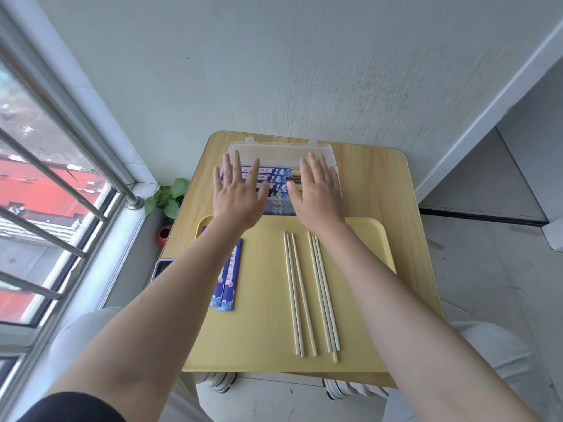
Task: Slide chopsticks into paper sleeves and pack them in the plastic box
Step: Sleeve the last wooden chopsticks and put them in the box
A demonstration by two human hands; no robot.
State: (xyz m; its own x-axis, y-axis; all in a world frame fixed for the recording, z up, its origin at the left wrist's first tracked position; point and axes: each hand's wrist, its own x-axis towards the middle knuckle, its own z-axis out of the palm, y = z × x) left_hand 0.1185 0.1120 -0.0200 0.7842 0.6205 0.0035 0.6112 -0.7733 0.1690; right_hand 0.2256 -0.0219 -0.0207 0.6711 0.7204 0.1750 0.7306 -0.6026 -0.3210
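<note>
Where the pale ribbed wall (pixel 304 71) meets a barred window (pixel 45 184), a small light-wood table (pixel 380 184) with rounded corners carries a smooth pale-yellow plastic tray (pixel 259 330). Beyond the tray sits a clear rectangular plastic box (pixel 280 149), lid open, holding blue printed paper-sleeved chopsticks (pixel 274 175). Both hands hover over it, fingers straight and spread, grasping nothing: the left hand (pixel 236 193) at the box's left end, the right hand (pixel 316 190) at its right. On the tray lie bare pale wooden chopsticks (pixel 310 293) and, half under the left forearm, empty blue paper sleeves (pixel 230 278).
</note>
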